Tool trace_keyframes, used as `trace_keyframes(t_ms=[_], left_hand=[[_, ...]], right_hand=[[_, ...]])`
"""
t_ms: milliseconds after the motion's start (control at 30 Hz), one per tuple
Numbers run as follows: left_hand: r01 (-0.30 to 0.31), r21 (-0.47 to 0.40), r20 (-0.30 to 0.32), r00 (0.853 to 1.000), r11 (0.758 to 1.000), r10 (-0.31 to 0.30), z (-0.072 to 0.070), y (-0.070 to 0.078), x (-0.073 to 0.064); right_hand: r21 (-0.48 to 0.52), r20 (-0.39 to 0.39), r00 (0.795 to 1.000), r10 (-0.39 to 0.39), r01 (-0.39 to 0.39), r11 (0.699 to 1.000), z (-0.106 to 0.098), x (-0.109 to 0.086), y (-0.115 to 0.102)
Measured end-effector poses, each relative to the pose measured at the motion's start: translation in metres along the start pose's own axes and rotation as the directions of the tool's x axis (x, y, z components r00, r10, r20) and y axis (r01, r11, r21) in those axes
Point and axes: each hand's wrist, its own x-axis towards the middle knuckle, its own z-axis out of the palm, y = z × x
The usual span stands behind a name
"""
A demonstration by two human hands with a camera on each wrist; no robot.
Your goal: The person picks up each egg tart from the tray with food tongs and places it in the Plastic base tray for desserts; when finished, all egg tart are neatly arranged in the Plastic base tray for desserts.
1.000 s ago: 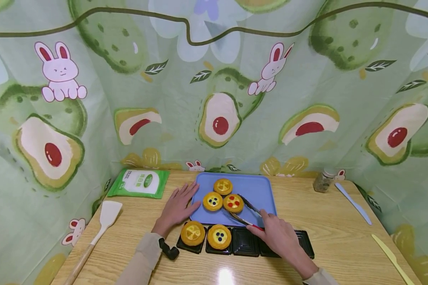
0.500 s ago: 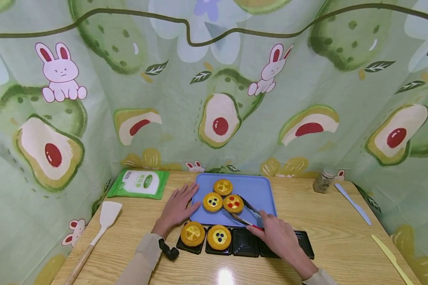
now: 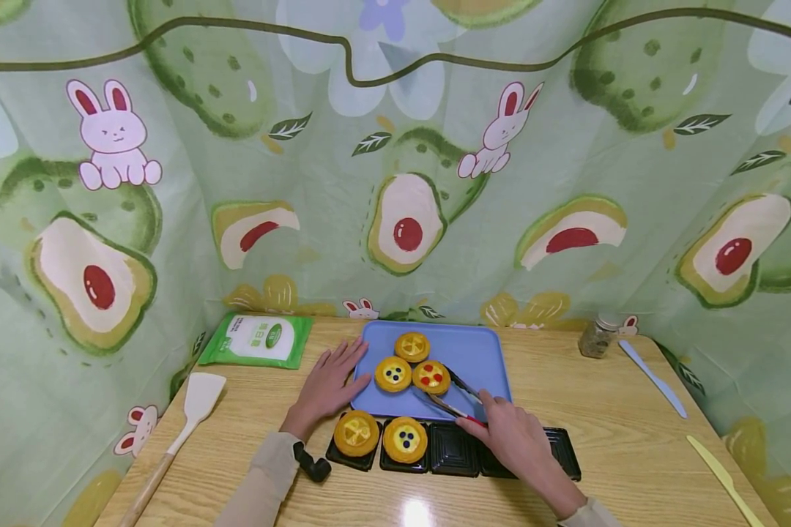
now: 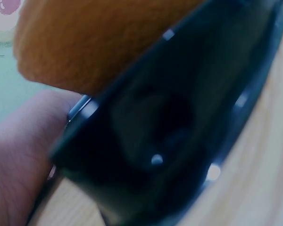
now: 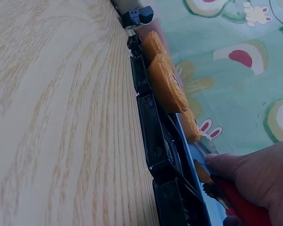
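My right hand [image 3: 517, 435] grips a pair of tongs [image 3: 445, 407] with a red handle, also seen in the right wrist view. Their tips lie on either side of a tart with red toppings [image 3: 431, 378] on a blue tray [image 3: 464, 338]. Beside it on the tray sit a tart with dark blue berries [image 3: 392, 375] and a tart with yellow pieces [image 3: 411, 347]. Spread flat, my left hand [image 3: 329, 380] rests at the tray's left edge, fingertips on its rim. Small black square trays [image 3: 455, 448] line the front; the two leftmost hold a yellow-topped tart [image 3: 356, 433] and a berry tart [image 3: 405, 440].
A green and white packet [image 3: 257, 339] and a spatula [image 3: 201, 399] lie to the left. On the right are a small jar [image 3: 597, 337], a blue knife [image 3: 654, 377] and a yellow knife [image 3: 725, 477]. A printed curtain [image 3: 329, 241] closes off the back and sides.
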Motion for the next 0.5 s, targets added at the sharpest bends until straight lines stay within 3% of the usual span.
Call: trace_keyframes(t_ms=[500], left_hand=[[0.001, 0.001, -0.005, 1.000, 1.000, -0.001, 0.0034, -0.0021, 0.0005]], right_hand=[[-0.034, -0.013, 1.000, -0.018, 0.018, 0.999, -0.0013, -0.0001, 0.0010]])
